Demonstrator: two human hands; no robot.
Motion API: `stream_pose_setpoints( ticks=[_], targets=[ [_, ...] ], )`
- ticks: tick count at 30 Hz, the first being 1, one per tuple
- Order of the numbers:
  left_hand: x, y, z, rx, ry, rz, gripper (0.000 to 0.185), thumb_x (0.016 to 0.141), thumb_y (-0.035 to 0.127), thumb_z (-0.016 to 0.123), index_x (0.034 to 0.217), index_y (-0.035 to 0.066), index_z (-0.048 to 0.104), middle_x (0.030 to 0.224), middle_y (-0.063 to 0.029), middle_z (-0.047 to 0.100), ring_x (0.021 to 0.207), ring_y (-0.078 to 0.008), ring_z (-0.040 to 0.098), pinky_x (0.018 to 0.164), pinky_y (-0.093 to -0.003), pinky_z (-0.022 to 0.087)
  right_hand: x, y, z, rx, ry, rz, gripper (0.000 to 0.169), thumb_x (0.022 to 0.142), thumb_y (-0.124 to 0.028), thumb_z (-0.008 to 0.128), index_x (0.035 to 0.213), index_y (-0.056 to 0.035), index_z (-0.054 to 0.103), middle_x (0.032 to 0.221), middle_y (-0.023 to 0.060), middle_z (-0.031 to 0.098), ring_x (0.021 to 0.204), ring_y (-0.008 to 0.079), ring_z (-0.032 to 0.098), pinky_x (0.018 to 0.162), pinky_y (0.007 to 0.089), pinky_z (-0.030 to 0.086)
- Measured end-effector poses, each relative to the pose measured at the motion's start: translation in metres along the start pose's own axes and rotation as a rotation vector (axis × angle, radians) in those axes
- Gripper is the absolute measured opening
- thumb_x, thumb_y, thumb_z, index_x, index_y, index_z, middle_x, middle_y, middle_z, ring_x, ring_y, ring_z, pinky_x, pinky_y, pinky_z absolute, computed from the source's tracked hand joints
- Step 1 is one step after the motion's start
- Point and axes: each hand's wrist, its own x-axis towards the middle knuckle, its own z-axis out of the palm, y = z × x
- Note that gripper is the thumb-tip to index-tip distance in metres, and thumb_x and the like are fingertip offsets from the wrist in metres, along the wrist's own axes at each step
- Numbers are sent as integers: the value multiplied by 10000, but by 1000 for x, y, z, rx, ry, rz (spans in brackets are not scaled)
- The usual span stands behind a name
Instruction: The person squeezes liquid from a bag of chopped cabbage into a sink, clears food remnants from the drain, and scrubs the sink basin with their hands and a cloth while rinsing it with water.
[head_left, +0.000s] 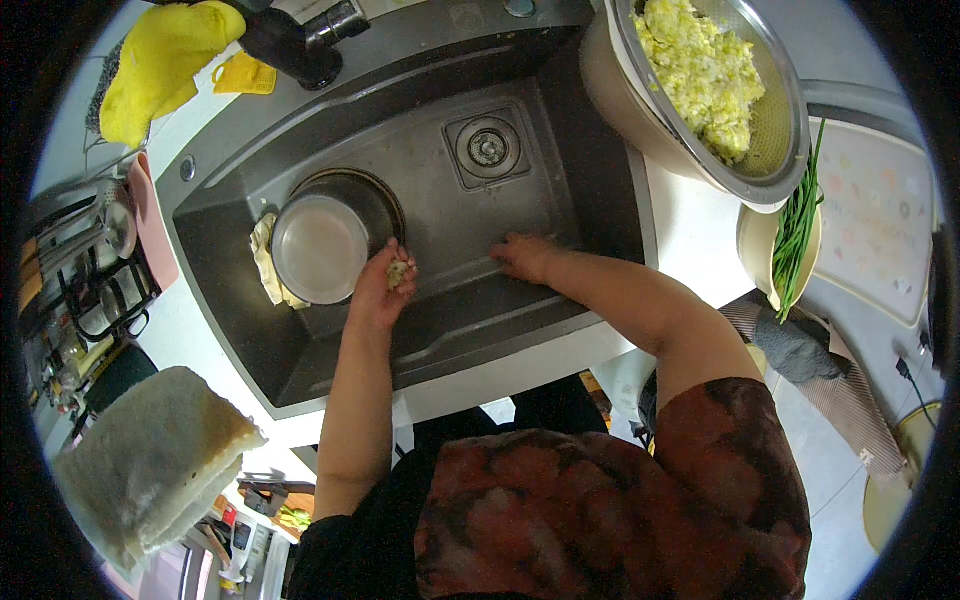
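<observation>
My left hand (381, 289) is cupped around a small clump of pale chopped vegetable scraps (397, 273), over the left half of a dark sink (450, 225). Beside its fingers stands a round vessel (320, 250) with a pale, cloudy surface; whether that is liquid or bare bottom I cannot tell. A crumpled cream cloth (264, 259) shows at the vessel's left side. My right hand (523, 257) reaches down to the sink floor near the front wall, fingers apart, slightly blurred, with nothing visible in them. The drain strainer (489, 148) lies beyond it.
A metal colander (780, 142) of chopped yellow-green vegetable (701, 82) sits in a large bowl (611, 82) at the right rim. Green stalks (799, 232) lie across a cream bowl (757, 247). A black faucet (300, 45) and yellow cloth (169, 60) are at the back left.
</observation>
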Motion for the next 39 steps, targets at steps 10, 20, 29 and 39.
stream_pose_setpoints(
  ticks=[10, 20, 29, 39],
  targets=[
    [10, -13, 1, 103, -29, -67, 232, 927, 248, 517, 772, 77, 534, 739, -56, 564, 636, -152, 541, 501, -238, 409, 51, -21, 7, -77, -336, -174, 185, 795, -167, 588, 947, -72, 636, 828, 154, 643, 723, 326, 609, 668, 438, 480],
    [-1, -21, 27, 4, -1, -141, 178, 884, 229, 565, 794, 75, 569, 792, -60, 605, 745, -210, 594, 670, -339, 496, -50, -158, -56, 69, 503, -386, 230, 813, -61, 548, 1040, -94, 571, 1062, 179, 597, 896, 349, 610, 748, 399, 514],
    [8, -14, 6, 22, -281, -120, 207, 886, 241, 578, 768, 74, 552, 739, -55, 563, 672, -160, 544, 540, -245, 442, -1, 24, -99, 66, 455, 522, 310, 904, -76, 401, 1198, -16, 477, 1230, 206, 501, 1067, 377, 542, 866, 440, 480],
    [0, -8, 15, 38, -90, -103, 209, 892, 244, 566, 758, 87, 535, 731, -43, 560, 631, -141, 515, 482, -216, 376, 60, -4, -42, 447, 364, 26, 325, 863, -98, 472, 1182, -62, 525, 1156, 168, 552, 1071, 335, 547, 889, 428, 456]
  ],
)
